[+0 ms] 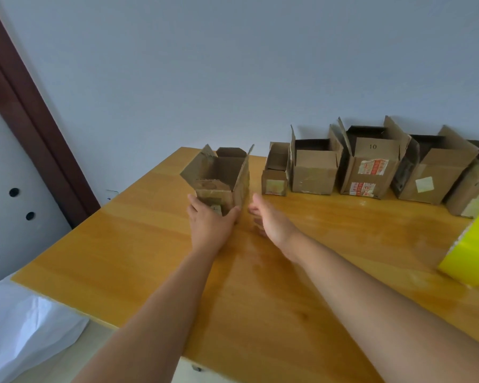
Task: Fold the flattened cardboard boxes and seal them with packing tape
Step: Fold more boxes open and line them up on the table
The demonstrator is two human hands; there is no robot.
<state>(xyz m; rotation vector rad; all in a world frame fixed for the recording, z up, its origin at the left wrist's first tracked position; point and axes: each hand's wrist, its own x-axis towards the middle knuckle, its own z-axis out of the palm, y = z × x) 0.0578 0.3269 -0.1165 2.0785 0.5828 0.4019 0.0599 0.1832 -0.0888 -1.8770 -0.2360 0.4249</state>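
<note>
1. My left hand lies flat against the near face of the box, fingers straight, thumb spread toward its right corner; it presses the cardboard and wraps nothing.
2. My right hand hangs just to the right of the box, fingers relaxed and holding nothing. I cannot tell whether its fingertips touch the box's right wall or stop just short.
3. The box stands upright on the desk straight ahead of me, near the far edge, top flaps splayed up and outward, mouth open to the ceiling. Its taller dimension runs vertically.
4. The relation that matters: the box sits between my hands but closer to the left one, which already bears on it. The right is the free one and stands nearer the tall right flap.
5. To the right, a row of folded boxes stands along the wall, tops open too. The gap between my box and the nearest of them is small.
6. The tape, a yellow roll, lies on the desk well off to my right, much nearer my right hand than my left.
7. My guess is that the box is formed and being set in line; if its flaps are to be closed, the left steadies while the right folds.
</note>
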